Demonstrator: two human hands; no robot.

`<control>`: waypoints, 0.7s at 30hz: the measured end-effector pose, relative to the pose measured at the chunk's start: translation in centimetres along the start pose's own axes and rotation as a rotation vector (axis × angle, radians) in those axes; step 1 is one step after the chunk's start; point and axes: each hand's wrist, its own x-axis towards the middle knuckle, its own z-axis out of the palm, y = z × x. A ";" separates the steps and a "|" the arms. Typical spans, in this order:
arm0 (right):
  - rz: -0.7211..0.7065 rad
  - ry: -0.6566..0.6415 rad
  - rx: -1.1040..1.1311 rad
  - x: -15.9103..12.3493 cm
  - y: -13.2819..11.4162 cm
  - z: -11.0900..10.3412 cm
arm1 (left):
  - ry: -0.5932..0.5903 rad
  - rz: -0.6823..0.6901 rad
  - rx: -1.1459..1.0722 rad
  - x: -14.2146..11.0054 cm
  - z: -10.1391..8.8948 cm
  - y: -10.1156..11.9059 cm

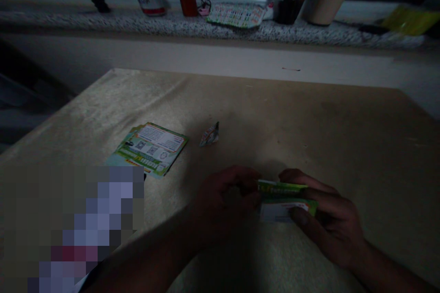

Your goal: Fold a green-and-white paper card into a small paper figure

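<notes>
Green printed paper [277, 212], seemingly mid-fold and calling for careful creasing, is pinched by the right hand [332, 219], the left hand [216, 199] half-curled at its edge, grip unclear.

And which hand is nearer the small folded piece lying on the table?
Left. The left hand is on the near side of the small folded piece; the right hand is farther off, toward the right.

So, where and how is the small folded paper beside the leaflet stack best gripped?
Probably pinch the small folded paper across its middle, coming from above on the near side, where the left hand is. It looks narrow, tapering to a thin tip at the far right, and lies apart from the leaflet stack, leaving room around it.
</notes>
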 end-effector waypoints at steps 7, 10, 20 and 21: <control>0.013 -0.041 0.067 -0.2 0.2 0.2 | -0.002 -0.065 0.261 0.1 0.4 0.9; 0.035 -0.032 0.070 -0.3 0.2 0.1 | 0.007 -0.038 0.279 0.2 0.4 1.0; 0.254 -0.030 0.310 -0.8 0.6 0.0 | -0.141 -0.008 -0.018 -0.4 -0.4 0.9; 0.343 -0.043 0.393 -0.9 0.7 -0.1 | -0.154 -0.018 -0.051 -0.4 -0.4 0.9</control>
